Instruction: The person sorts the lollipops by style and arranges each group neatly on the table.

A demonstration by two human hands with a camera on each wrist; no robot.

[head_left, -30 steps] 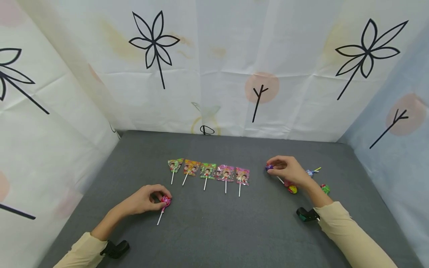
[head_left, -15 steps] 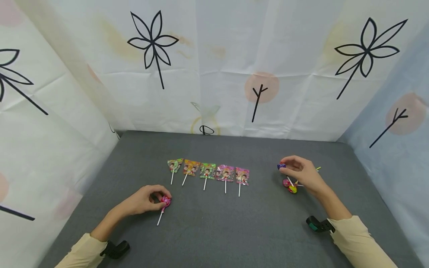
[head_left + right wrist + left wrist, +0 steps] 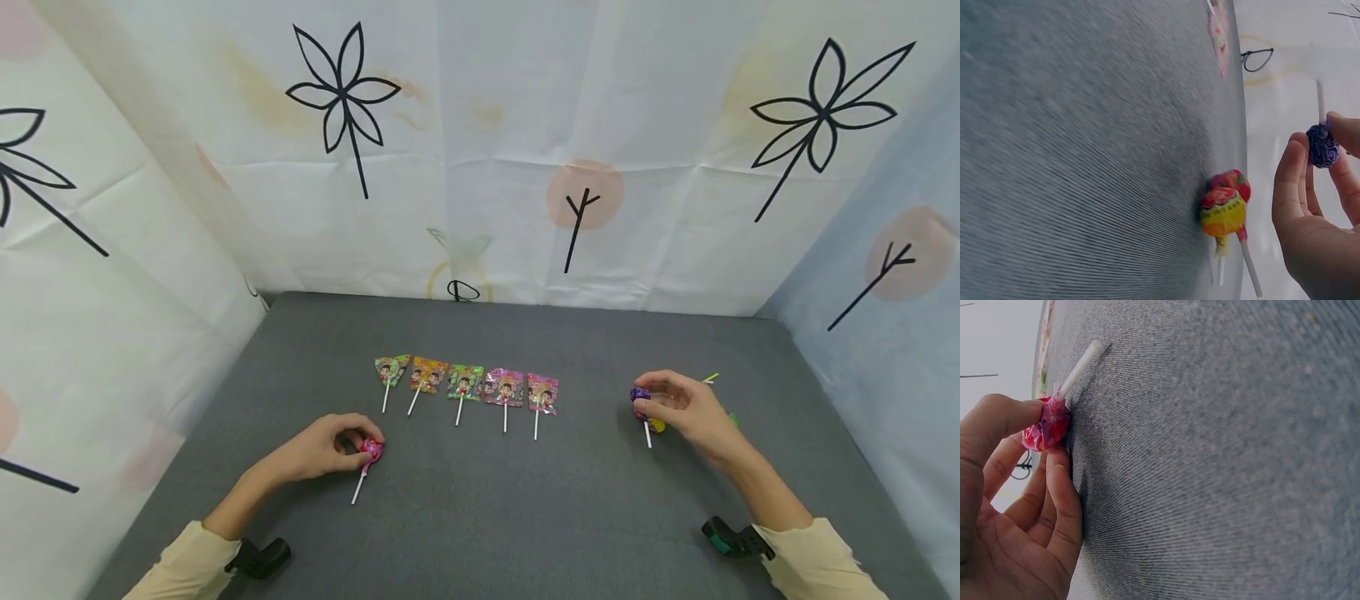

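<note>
Pinching a pink lollipop (image 3: 1047,428) is the left hand (image 3: 318,451). The right hand (image 3: 693,417) is gripping a purple lollipop (image 3: 1322,149).

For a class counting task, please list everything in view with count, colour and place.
Table: 1, grey, foreground
Flat lollipops: 5, green, orange and pink, rowed mid-table
Pink lollipop: 1, pink, in left hand
Purple lollipop: 1, purple, in right hand
Yellow lollipop: 1, yellow and red, near right hand
Red lollipop: 1, pinkish-red, by the yellow one
Yellow stick: 1, yellow, beyond right hand
Green item: 1, green, mostly hidden by right hand
Cloth: count unclear, mostly white, behind table
Wrist cameras: 2, black, at wrists
Sleeves: 2, cream, on forearms
Hands: 2, bare, each pinching a lollipop
</note>
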